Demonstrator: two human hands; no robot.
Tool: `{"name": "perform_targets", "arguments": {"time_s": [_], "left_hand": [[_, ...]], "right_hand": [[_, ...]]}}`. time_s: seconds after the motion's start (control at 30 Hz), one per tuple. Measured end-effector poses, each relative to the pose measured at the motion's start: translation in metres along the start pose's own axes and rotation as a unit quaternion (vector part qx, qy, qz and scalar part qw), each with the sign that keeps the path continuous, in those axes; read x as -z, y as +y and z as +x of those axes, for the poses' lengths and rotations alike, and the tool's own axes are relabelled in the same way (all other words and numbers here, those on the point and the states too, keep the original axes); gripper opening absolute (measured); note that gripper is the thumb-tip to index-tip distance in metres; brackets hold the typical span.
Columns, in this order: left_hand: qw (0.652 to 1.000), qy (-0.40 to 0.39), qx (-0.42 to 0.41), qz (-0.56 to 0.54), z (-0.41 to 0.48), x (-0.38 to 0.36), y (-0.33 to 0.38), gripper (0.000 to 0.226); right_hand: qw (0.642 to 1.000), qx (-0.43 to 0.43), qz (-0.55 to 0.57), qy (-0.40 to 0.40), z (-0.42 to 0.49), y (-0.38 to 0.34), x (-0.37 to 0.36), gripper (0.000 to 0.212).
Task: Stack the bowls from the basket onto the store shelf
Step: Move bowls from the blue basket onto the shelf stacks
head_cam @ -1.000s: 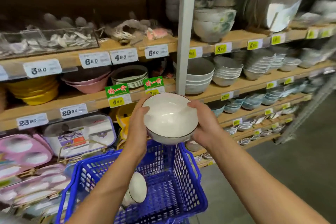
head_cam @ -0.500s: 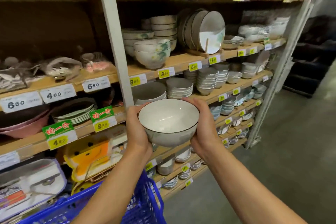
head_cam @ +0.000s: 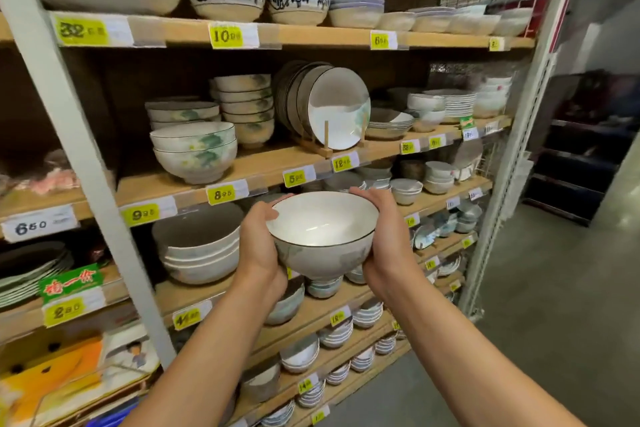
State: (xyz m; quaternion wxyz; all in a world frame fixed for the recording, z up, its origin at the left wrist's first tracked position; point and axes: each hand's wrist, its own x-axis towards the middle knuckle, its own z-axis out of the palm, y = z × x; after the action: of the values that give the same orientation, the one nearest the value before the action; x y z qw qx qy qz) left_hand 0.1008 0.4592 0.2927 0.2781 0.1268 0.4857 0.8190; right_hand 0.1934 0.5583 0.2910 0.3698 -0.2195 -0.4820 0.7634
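Both forearms are extended forward; the bowl (head_cam: 322,234) is gripped between left hand (head_cam: 259,248) and right hand (head_cam: 385,243), fingers curled.

Head view: a white bowl (head_cam: 322,236) with a thin dark rim is held upright between the left grip (head_cam: 259,246) and right grip (head_cam: 384,246), in front of a wooden store shelf (head_cam: 263,163). Upper left, 2 leaf-painted bowls (head_cam: 195,152) sit nested; right of them, plates (head_cam: 337,111) stand on edge in a rack.
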Motion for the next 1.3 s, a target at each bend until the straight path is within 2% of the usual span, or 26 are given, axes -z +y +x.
{"name": "perform_targets", "arguments": {"time_s": [0.2,0.37,0.47,0.63,0.77,0.97,1.03,1.2,1.3], "left_hand": [[0.999,0.031,0.006,-0.004,0.045,-0.021,0.002,0.028],[0.999,0.036,0.009,-0.007,0.093,-0.027,0.013,0.043],[0.999,0.042,-0.01,-0.016,0.127,-0.029,0.021,0.038],[0.997,0.056,-0.043,-0.029,0.171,-0.031,0.033,0.033],[0.995,0.07,-0.061,-0.036,0.196,-0.035,0.039,0.035],[0.98,0.16,-0.106,-0.058,0.227,-0.042,0.037,0.032],[0.971,0.19,-0.128,-0.07,0.234,-0.045,0.033,0.036],[0.946,0.242,-0.21,-0.049,0.247,-0.05,0.027,0.034],[0.934,0.273,-0.227,-0.039,0.256,-0.051,0.021,0.034]], "right_hand": [[1.0,-0.02,0.004,-0.017,0.053,-0.007,0.002,0.028],[1.0,-0.018,-0.003,-0.024,0.105,-0.007,-0.014,0.029],[0.999,-0.016,0.001,-0.032,0.14,-0.007,-0.028,0.025],[0.999,-0.015,0.019,-0.032,0.187,-0.004,-0.05,0.04],[0.999,-0.041,0.029,-0.018,0.219,-0.001,-0.063,0.041],[0.999,-0.025,-0.001,-0.034,0.246,0.009,-0.073,0.032],[0.997,0.0,-0.042,-0.057,0.25,0.019,-0.071,0.041],[0.976,0.093,-0.13,-0.146,0.244,0.04,-0.06,0.085],[0.961,0.118,-0.167,-0.185,0.25,0.047,-0.063,0.103]]}}
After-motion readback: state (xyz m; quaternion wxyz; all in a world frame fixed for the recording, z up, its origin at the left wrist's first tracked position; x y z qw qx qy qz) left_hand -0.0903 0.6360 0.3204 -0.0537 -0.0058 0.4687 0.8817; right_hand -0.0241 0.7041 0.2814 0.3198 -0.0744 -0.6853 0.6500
